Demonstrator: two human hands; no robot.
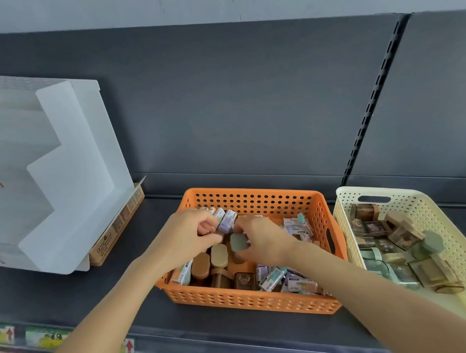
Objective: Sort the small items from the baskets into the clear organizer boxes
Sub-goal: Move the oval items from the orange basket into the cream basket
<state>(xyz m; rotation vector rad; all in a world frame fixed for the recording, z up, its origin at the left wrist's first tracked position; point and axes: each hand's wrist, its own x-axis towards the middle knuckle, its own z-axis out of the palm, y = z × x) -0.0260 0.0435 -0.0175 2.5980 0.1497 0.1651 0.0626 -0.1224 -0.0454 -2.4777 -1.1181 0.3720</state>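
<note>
An orange perforated basket (265, 303) stands on the dark shelf, filled with small purple-and-white boxes and little capped jars. My left hand (187, 236) is inside it near the back wall, its fingers curled round several small purple boxes (225, 219). My right hand (263, 242) is beside it, with its fingers at those boxes and its thumb at a green-capped jar (238, 242). A cream perforated basket (457, 241) to the right holds small brown and green jars.
A white stepped display stand (57, 174) sits at the left on a brown cardboard tray (110, 240). The grey back panel with a slotted upright (374, 99) rises behind. Price labels (45, 336) line the shelf's front edge.
</note>
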